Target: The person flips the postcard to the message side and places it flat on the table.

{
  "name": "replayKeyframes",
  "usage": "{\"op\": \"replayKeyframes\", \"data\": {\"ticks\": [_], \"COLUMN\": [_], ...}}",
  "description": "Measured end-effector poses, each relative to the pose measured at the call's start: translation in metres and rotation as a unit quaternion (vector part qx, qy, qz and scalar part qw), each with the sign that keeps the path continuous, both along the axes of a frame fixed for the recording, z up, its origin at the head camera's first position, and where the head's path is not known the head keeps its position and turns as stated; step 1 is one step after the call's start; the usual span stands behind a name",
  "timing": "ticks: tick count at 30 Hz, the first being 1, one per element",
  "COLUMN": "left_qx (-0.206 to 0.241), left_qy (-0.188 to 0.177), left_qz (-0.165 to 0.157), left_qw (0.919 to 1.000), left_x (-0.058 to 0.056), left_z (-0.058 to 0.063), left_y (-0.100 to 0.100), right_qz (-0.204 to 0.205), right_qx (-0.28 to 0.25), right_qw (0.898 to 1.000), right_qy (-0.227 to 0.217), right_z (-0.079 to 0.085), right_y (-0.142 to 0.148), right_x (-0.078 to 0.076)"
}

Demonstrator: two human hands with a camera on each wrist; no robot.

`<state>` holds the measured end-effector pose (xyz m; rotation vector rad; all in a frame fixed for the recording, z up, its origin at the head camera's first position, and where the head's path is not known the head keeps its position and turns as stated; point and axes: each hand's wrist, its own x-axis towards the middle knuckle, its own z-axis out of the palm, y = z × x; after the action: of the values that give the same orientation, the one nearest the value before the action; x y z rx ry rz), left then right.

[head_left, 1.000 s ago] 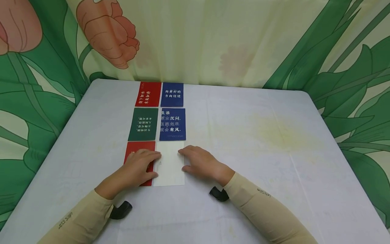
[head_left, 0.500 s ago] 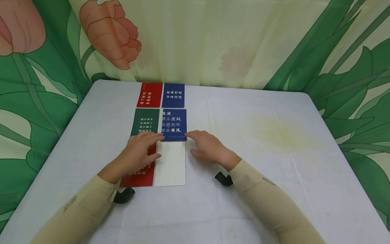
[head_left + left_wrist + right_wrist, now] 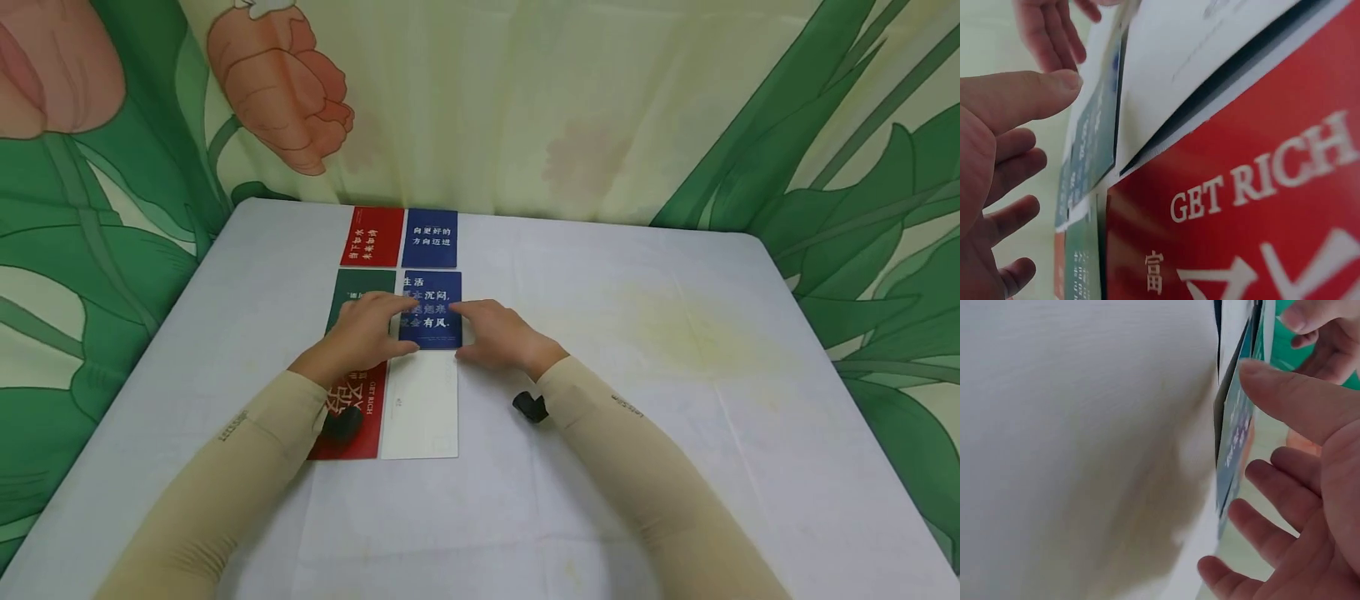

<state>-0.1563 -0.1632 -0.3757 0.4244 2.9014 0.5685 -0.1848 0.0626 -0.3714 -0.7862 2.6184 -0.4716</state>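
Observation:
Several cards lie in two columns on the white table. My left hand is over the green card and the left side of the blue card with white characters. On that blue card's right side is my right hand. Both hands have relaxed, spread fingers and grip nothing; whether the fingertips touch the card I cannot tell. Nearer are a white card and a red card marked GET RICH, partly hidden by the left wrist. The left wrist view shows the white card's edge slightly raised.
Another red card and a smaller-looking blue card lie at the table's far edge. A floral curtain hangs behind the white-covered table. Dark wrist cameras sit beneath both sleeves.
Both hands have moved away from the person, from the white card up to the blue card in the middle row. The nearest red card has become more visible.

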Motion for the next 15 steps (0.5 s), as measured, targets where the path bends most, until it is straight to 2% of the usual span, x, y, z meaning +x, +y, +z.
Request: {"op": "replayKeyframes", "data": {"ticks": [6,10,15], "left_qx": [-0.014,-0.019,-0.022], "left_qy": [-0.036,-0.055,-0.055], "left_qz": [0.001,0.008,0.013], "left_qw": [0.9992,0.9983,0.9982], "left_x": [-0.012,-0.013,-0.013], "left_z": [-0.004,-0.007,-0.011], "left_y": [0.004,0.005,0.004], "right_qz": [0.001,0.002,-0.001], "right_qx": [0.017,0.020,0.020], "right_qw": [1.000,1.000,1.000], "right_qy": [0.001,0.001,0.007], "right_z": [-0.008,-0.011,-0.012], "right_y": [-0.005,-0.007,-0.008], "right_x": [-0.009,-0.009,-0.009]}}
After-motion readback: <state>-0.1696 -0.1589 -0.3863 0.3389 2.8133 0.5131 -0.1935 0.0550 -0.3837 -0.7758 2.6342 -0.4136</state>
